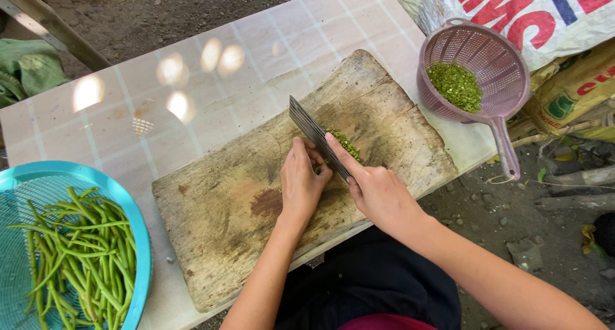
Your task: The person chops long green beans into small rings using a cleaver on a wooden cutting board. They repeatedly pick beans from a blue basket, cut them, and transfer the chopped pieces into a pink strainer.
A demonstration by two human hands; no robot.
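- Green beans, a small bunch of them, lie pinned under the left hand (301, 184) near the middle of the wooden chopping board (230, 221); only their cut ends peek out by the fingertips, so I cannot count them.
- Right against those fingertips stands the knife (315, 134), a broad blade on edge, its handle wrapped in the right hand (379, 192) with the forefinger laid along the spine.
- Just beyond the blade, on the far side from the holding hand, sits a little heap of chopped green bits (346, 144), fresh on the board.
- Further out past the knife hand, a mauve plastic colander (496, 64) with a long handle rests at the table corner, holding a fair mound of the same fine chopped green, so a good share looks done.
- Well off behind the holding hand's wrist, a turquoise basket (138, 240) holds a loose pile of whole long beans (80, 253), uncut; I judge plenty remains.
- Under it all is a pale checked tabletop (128, 99), with sacks (551, 16) beside the colander and bare earth around.
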